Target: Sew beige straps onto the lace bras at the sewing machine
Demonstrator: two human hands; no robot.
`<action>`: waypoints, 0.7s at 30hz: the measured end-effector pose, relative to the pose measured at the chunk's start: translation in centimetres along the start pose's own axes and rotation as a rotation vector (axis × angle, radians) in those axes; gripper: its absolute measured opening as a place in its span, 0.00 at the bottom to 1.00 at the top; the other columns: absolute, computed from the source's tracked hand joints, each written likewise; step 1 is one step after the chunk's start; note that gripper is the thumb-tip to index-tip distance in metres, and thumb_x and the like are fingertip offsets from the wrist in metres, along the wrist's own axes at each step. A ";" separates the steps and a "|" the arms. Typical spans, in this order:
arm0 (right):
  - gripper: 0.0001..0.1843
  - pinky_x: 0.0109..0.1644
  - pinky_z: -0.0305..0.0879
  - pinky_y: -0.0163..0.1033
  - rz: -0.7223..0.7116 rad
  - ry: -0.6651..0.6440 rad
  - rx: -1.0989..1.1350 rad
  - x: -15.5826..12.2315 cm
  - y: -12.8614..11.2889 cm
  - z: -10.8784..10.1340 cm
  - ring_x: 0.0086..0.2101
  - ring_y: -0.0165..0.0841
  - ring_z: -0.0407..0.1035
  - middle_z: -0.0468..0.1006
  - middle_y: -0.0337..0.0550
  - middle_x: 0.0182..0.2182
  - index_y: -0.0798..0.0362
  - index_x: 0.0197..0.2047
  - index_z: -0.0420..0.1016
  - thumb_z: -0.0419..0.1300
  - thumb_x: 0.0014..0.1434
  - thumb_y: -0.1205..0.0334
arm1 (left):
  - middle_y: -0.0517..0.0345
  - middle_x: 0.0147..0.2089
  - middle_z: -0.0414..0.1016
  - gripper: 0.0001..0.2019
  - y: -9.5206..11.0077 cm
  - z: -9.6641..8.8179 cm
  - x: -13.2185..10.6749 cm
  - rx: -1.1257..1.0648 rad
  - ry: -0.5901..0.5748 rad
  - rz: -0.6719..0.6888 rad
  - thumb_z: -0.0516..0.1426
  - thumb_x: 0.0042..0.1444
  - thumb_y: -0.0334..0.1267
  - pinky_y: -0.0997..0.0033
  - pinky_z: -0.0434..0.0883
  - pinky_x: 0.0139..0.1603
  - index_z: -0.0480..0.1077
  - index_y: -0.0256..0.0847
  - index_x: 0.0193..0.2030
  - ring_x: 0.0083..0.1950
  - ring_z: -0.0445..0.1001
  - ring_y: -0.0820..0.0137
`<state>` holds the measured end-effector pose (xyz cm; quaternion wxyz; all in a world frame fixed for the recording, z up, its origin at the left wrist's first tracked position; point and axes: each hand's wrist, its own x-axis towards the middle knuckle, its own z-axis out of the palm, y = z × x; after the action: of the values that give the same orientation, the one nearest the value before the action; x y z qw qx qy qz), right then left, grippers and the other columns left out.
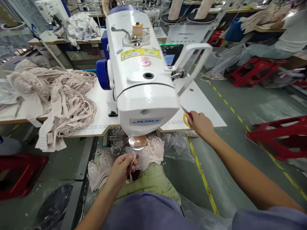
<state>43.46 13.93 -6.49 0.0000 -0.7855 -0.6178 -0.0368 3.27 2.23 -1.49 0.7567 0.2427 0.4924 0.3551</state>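
Note:
My left hand (pixel 121 169) is closed, pinching a strap of a pale pink lace garment (pixel 148 151) that lies in my lap under the head of a white sewing machine (pixel 141 73). My right hand (pixel 201 123) is stretched out to the right edge of the white sewing table (pixel 203 108). Its fingers are closed on small scissors with a yellow and red handle (pixel 187 117), blades pointing toward the machine.
A heap of pink straps and garments (pixel 59 99) covers the table's left side and hangs over its front. Red plastic stools (pixel 278 137) stand on the floor to the right, beside yellow floor tape (pixel 203 179). Another person (pixel 287 38) sits at the far right. Plastic bags lie below.

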 end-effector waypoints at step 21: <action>0.21 0.46 0.73 0.46 -0.549 -0.355 0.680 -21.2 -10.8 -9.0 0.45 0.41 0.73 0.73 0.51 0.50 0.49 0.54 0.69 0.62 0.57 0.61 | 0.59 0.28 0.70 0.18 -0.7 -0.8 -0.6 0.220 -0.054 0.070 0.56 0.60 0.52 0.77 0.59 0.27 0.72 0.38 0.31 0.26 0.62 0.77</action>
<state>27.53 -4.48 0.82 0.1419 -0.5428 -0.7701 0.3037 2.56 1.31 -1.95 0.7257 0.3508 0.4990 0.3182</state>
